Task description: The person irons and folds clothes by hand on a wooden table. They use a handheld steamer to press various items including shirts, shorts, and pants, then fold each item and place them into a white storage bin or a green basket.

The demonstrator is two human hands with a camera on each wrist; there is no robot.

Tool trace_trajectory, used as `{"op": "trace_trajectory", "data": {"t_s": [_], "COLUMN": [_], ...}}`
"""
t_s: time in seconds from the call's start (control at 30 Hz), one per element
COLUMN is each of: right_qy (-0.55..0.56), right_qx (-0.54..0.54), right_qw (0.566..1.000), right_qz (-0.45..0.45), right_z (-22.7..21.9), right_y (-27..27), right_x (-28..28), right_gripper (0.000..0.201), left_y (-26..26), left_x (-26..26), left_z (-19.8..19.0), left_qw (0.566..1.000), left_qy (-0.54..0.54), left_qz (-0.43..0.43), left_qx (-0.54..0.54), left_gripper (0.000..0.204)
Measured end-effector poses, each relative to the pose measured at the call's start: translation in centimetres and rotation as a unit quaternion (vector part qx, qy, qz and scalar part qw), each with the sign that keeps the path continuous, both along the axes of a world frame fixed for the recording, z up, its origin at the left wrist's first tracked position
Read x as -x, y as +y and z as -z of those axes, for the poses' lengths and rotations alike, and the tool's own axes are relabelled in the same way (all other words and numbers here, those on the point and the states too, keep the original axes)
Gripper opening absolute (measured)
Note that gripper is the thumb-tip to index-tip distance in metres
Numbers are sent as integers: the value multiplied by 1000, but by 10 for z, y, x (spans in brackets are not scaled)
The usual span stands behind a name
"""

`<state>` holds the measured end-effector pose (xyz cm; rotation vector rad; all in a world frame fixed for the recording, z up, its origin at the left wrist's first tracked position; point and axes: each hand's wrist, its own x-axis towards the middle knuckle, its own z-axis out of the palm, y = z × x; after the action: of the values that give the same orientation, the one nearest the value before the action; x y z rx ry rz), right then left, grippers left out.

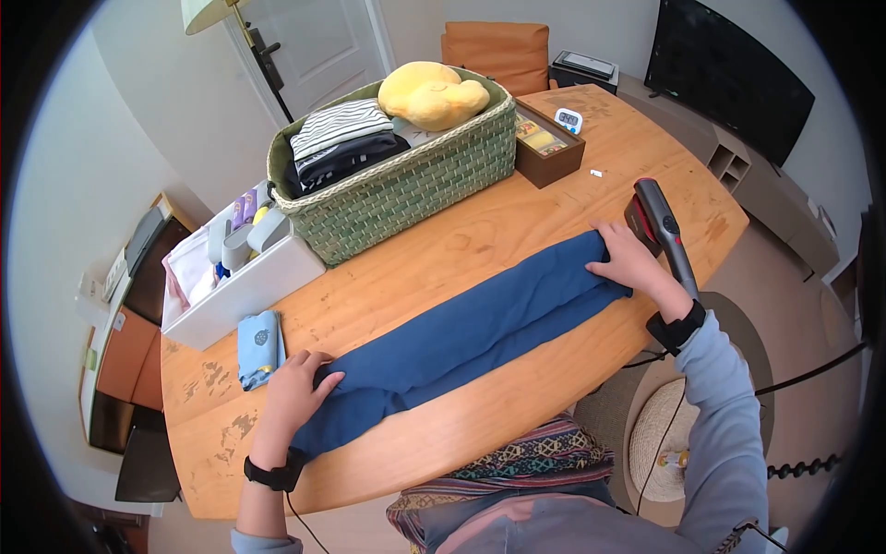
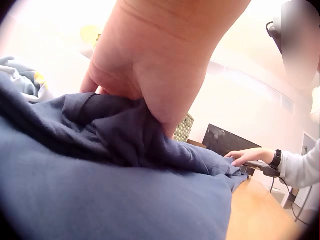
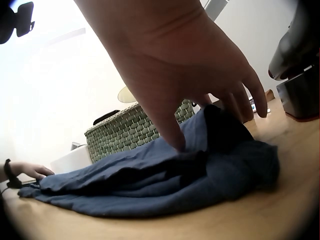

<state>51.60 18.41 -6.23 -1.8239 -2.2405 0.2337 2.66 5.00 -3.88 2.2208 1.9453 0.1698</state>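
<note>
A long strip of folded dark blue cloth [image 1: 461, 332] lies slantwise over the wooden table, with loose folds along its near side. At its left end my left hand [image 1: 297, 392] grips the far edge, thumb on top; in the left wrist view the fingers are partly hidden behind bunched fabric. My right hand [image 1: 632, 261] holds the other end. From the right wrist view, the cloth rises between the thumb and fingers of that hand [image 3: 200, 75]. Just beyond the right hand stands a grey handheld steamer [image 1: 663, 226] with a red-edged head.
A green woven basket [image 1: 406, 194] with clothes and a yellow plush toy [image 1: 432, 95] stands behind the cloth. Left of it are a white box [image 1: 249, 291] of items and a light blue folded pouch [image 1: 258, 349]. A brown box [image 1: 551, 152] and small timer [image 1: 568, 121] sit farther back.
</note>
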Motion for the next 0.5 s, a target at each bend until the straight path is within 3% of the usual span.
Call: {"op": "trace_trajectory", "data": {"t_s": [0.13,0.27,0.37,0.4,0.5], "right_qy": [-83,-116,-7,27,92], "right_qx": [-20,-105,-96,-112,-33], "right_qw": [995,988,984,970,922], "right_qz": [46,8,-151,-215,-376], "right_z": [4,5,-9,-12,-11], "right_y": [-5,-17,-33,-39,-53], "right_x": [11,34,65,78,118], "right_gripper": [67,65,56,50,50], "left_y": [0,1,1,1,3], "left_x": [4,8,4,2,1], "left_z": [-5,-2,-8,-13,-24], "left_qw": [999,998,995,990,976], "left_qy": [-22,30,-5,-20,-62], "left_qz": [-17,10,11,-9,-18], "left_qx": [41,60,99,140,209], "left_gripper": [47,49,51,50,46]}}
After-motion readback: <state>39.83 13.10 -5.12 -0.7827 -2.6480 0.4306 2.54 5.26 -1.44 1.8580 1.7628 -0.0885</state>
